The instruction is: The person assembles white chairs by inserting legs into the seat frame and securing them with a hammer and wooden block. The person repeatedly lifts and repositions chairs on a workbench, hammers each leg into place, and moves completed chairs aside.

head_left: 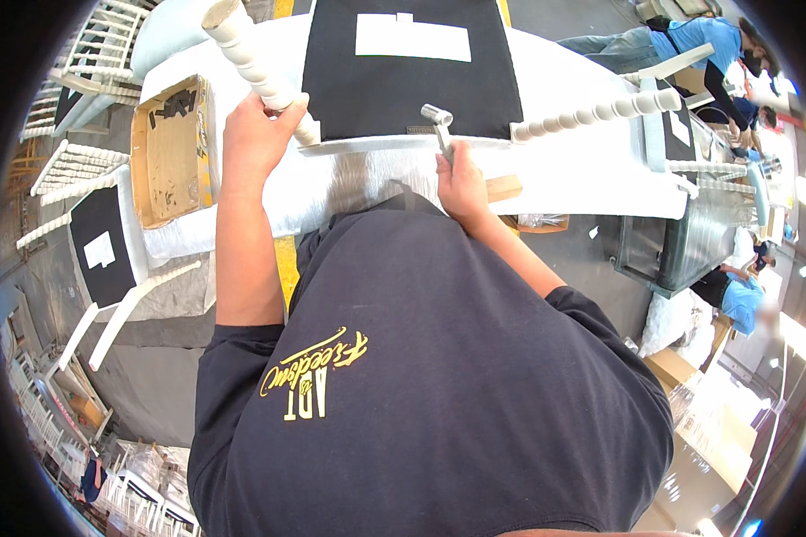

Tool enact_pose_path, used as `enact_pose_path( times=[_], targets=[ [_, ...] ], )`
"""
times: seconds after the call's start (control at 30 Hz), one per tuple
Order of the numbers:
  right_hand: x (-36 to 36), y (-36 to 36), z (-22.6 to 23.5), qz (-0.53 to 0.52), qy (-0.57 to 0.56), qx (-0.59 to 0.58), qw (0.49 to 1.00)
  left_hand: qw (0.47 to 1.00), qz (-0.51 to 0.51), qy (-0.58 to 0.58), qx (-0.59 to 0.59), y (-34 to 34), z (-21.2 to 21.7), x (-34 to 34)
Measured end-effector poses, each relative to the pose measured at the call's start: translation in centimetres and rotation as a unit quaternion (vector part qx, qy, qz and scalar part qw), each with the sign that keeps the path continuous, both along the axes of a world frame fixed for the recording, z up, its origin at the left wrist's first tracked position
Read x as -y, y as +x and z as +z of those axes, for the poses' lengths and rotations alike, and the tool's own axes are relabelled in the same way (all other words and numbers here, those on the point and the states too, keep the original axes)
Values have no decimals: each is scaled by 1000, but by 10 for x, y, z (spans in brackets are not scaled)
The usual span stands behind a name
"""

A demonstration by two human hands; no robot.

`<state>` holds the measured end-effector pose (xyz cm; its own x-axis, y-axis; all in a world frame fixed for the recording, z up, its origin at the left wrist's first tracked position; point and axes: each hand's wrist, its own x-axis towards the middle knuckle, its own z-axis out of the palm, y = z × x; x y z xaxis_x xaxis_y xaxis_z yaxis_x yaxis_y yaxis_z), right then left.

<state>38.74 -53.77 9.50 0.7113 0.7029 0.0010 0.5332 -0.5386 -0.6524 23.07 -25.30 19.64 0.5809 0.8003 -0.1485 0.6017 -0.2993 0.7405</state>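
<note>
An upturned chair seat with a black underside [407, 94] lies in front of me on a white-covered workbench. A pale label is fixed to the black cloth. My left hand [261, 134] is wrapped round a cream, ring-turned chair leg [258, 67] at the seat's near left corner. This leg tilts up and to the left. My right hand [462, 183] grips a shiny metal socket wrench [438, 118], its head raised close to the seat's near edge. A second turned leg [600, 115] sticks out from the near right corner.
On the left, a cardboard box [141, 170] holds small dark pieces. A wooden block [503, 188] lies near my right wrist. Another chair [103, 242] stands at far left, with stacked chairs behind it. A co-worker in blue [690, 45] bends at the upper right, near a dark metal frame [667, 251].
</note>
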Motion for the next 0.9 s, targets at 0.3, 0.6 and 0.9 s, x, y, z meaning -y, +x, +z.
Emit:
enact_pose_path(
  times=[0.3,0.6,0.9],
  targets=[
    [2,3,11,-2,62,-24,998,1000,-1,10,0,-1,-3,-1],
    [1,3,14,10,20,-17,1000,999,-11,23,23,-3,-10,0],
    [3,-1,-1,28,-22,-13,999,999,-20,15,24,-3,-9,-3]
  ],
)
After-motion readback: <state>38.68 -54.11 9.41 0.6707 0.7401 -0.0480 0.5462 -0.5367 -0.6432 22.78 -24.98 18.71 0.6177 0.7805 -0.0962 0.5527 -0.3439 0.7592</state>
